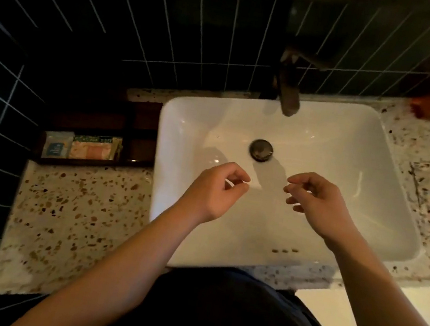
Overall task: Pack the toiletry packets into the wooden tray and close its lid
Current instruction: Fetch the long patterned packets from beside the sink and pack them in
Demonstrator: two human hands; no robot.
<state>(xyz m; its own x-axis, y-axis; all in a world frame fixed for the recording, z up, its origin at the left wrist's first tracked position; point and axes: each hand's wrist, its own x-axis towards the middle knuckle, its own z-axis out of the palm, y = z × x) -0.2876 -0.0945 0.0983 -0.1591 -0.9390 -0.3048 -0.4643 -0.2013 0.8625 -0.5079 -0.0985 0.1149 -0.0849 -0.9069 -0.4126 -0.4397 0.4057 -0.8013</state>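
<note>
The wooden tray (94,142) sits on the table (73,225) at the far left, right beside the white sink (392,239) and close to the dark tiled wall (47,26). It is dark and long, and it has walls inside that split it into parts. Its top looks open, so I think the lid is not shut yet. I cannot pick out the lid in the dark.

The toiletry packets (82,146) are already in the tray. They lie in its near left part. One is pale blue, and next to it is an orange and green one. The other parts of the tray are too dark to see into. No more packets show on the table, so the packing looks done or almost done. What seems left is closing the lid.

The sink holds nothing but its round drain plug (261,149). The tap (288,93) hangs over its far edge.

The left hand (215,190) and the right hand (317,200) hover over the sink, well apart from the tray. Both have fingers loosely curled and seem to hold nothing.
</note>
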